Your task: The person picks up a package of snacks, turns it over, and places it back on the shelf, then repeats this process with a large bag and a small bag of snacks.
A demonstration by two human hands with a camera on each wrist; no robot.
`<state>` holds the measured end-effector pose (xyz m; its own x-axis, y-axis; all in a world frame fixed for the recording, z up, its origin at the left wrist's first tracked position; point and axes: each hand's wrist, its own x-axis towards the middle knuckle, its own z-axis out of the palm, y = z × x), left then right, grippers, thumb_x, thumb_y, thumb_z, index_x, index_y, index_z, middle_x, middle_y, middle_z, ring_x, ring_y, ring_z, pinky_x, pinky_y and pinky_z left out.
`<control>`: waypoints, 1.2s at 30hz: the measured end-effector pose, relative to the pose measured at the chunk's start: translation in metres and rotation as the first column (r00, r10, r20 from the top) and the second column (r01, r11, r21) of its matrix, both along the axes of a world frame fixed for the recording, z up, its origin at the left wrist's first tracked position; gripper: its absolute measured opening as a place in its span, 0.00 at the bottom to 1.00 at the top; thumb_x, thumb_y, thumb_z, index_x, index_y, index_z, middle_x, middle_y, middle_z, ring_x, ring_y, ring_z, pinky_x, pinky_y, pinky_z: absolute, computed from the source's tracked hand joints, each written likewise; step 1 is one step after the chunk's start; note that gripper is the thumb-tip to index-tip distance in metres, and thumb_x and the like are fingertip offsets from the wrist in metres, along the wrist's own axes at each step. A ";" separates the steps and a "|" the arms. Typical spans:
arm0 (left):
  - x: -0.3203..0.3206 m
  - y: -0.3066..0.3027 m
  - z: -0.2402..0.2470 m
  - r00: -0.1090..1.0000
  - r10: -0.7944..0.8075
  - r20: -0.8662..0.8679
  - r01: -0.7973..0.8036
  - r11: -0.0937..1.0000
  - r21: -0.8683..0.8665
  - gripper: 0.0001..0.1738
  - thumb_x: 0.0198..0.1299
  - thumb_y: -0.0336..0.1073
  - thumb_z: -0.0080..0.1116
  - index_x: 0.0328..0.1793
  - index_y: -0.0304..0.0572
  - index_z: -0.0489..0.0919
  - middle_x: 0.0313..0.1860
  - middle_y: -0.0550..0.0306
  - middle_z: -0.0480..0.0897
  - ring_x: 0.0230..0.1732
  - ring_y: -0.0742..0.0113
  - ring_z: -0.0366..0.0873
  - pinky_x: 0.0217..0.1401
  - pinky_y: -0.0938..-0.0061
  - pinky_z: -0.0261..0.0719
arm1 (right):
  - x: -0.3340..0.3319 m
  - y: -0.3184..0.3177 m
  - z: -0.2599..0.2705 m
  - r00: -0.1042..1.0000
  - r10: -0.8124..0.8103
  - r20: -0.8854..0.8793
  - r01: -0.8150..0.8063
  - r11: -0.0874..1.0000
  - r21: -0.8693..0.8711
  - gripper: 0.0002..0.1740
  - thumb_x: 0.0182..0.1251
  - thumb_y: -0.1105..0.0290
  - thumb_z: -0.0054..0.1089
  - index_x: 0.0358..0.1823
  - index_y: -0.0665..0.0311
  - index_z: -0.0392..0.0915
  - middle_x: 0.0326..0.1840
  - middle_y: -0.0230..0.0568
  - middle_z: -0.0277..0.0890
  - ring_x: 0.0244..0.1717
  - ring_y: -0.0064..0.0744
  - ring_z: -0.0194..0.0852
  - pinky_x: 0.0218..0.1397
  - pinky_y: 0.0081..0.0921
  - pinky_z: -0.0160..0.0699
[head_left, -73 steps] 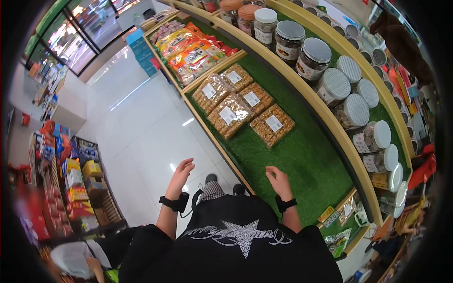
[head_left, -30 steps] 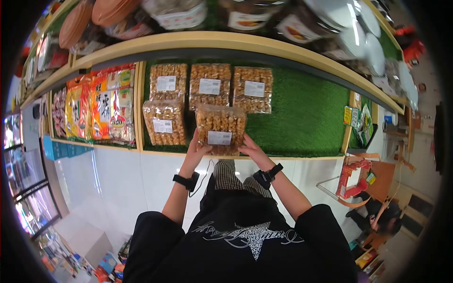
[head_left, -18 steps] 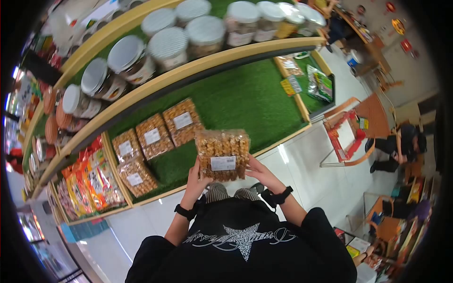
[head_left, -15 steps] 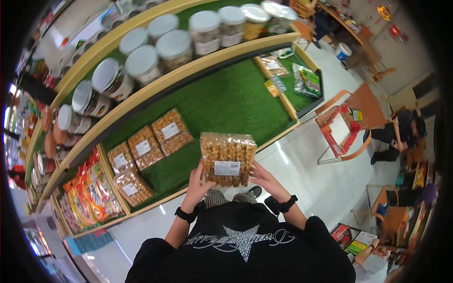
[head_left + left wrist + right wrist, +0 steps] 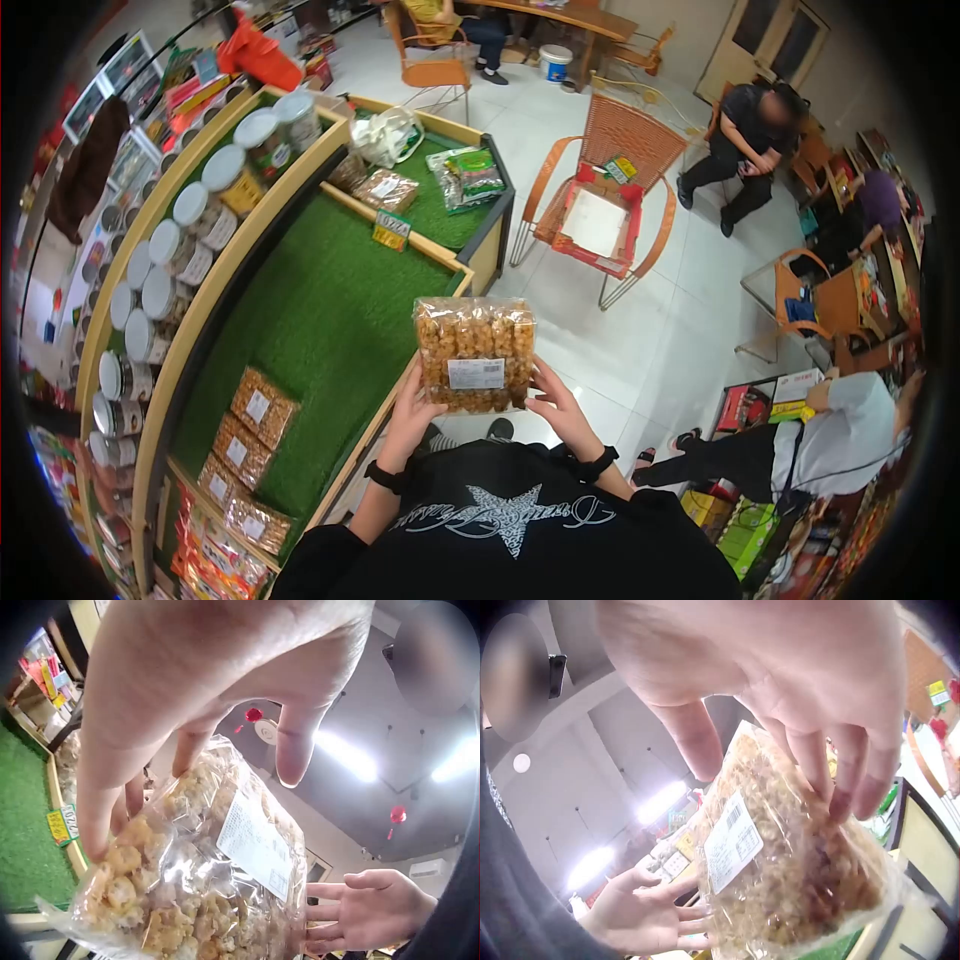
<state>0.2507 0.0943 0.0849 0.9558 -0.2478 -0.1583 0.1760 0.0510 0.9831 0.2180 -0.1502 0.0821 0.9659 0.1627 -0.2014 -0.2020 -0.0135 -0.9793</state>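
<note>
In the head view, a clear plastic pack of golden, nut-like snack bars (image 5: 475, 330) stands upright in front of my chest, its white label (image 5: 477, 374) facing me. My left hand (image 5: 408, 420) grips its lower left side, and my right hand (image 5: 568, 412) holds its lower right side. The left wrist view has the left thumb (image 5: 298, 746) on the label side and the other fingers round the far side. From the right wrist, the right thumb (image 5: 694, 742) is near the label and the fingers lie along the pack's back.
Several similar packs (image 5: 265, 405) lie on the green display shelf (image 5: 310, 290) at left, below a row of jars (image 5: 150, 290). Past the shelf's wooden edge, an armchair (image 5: 630, 135) carries a red box (image 5: 600, 222). A seated person (image 5: 755, 135) and another in white (image 5: 840, 430) are at right.
Both hands, at first apart and holding nothing, took the pack from the shelf and lifted it. The view has since turned right, toward the armchair and people, with the pack still held.
</note>
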 end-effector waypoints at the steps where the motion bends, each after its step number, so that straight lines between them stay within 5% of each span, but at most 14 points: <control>1: 0.012 -0.008 0.011 0.999 -0.024 -0.036 0.023 1.000 -0.019 0.44 0.45 0.19 0.48 0.71 0.39 0.44 0.68 0.49 0.50 0.68 0.61 0.51 0.64 0.68 0.59 | 0.005 -0.004 0.006 0.998 -0.054 0.017 0.055 0.998 -0.030 0.39 0.57 0.69 0.54 0.69 0.57 0.45 0.65 0.47 0.56 0.63 0.38 0.57 0.59 0.30 0.57; 8: 0.058 -0.046 0.011 0.988 -0.141 -0.063 0.131 0.982 -0.138 0.43 0.46 0.20 0.48 0.70 0.35 0.44 0.68 0.48 0.51 0.68 0.61 0.51 0.64 0.69 0.57 | 0.024 -0.033 0.001 0.977 -0.205 0.059 0.206 0.978 -0.024 0.39 0.56 0.69 0.54 0.69 0.55 0.46 0.67 0.40 0.54 0.63 0.36 0.57 0.59 0.31 0.57; 18: 0.171 -0.068 -0.004 0.980 -0.196 0.026 0.197 0.963 -0.186 0.46 0.45 0.22 0.53 0.71 0.38 0.44 0.68 0.48 0.50 0.67 0.57 0.53 0.64 0.68 0.58 | 0.110 -0.057 0.002 0.972 -0.197 0.126 0.205 0.977 -0.056 0.39 0.56 0.70 0.55 0.68 0.58 0.48 0.67 0.40 0.54 0.61 0.34 0.60 0.59 0.30 0.58; 23: 0.222 -0.069 0.002 0.961 -0.278 0.002 0.277 0.959 -0.057 0.46 0.45 0.23 0.54 0.71 0.39 0.44 0.64 0.52 0.51 0.63 0.57 0.57 0.57 0.70 0.67 | 0.158 -0.067 0.005 0.975 -0.181 0.127 0.197 0.972 -0.126 0.39 0.56 0.69 0.56 0.68 0.58 0.48 0.66 0.42 0.56 0.60 0.35 0.61 0.59 0.29 0.59; 29: 0.259 -0.059 0.006 0.965 -0.242 -0.096 0.235 0.969 -0.079 0.45 0.47 0.22 0.51 0.71 0.38 0.41 0.70 0.50 0.48 0.65 0.55 0.55 0.57 0.70 0.64 | 0.208 -0.057 0.008 0.987 -0.139 0.076 0.152 0.970 -0.193 0.39 0.55 0.72 0.55 0.68 0.60 0.48 0.65 0.43 0.55 0.58 0.34 0.60 0.57 0.28 0.61; 36: 0.282 -0.030 -0.007 0.990 -0.078 -0.119 0.077 0.997 -0.016 0.45 0.48 0.22 0.51 0.72 0.39 0.41 0.71 0.50 0.45 0.65 0.55 0.55 0.56 0.70 0.66 | 0.279 -0.040 0.000 0.999 0.017 0.046 -0.006 0.972 -0.236 0.40 0.55 0.64 0.58 0.68 0.54 0.49 0.60 0.43 0.57 0.58 0.36 0.60 0.57 0.31 0.60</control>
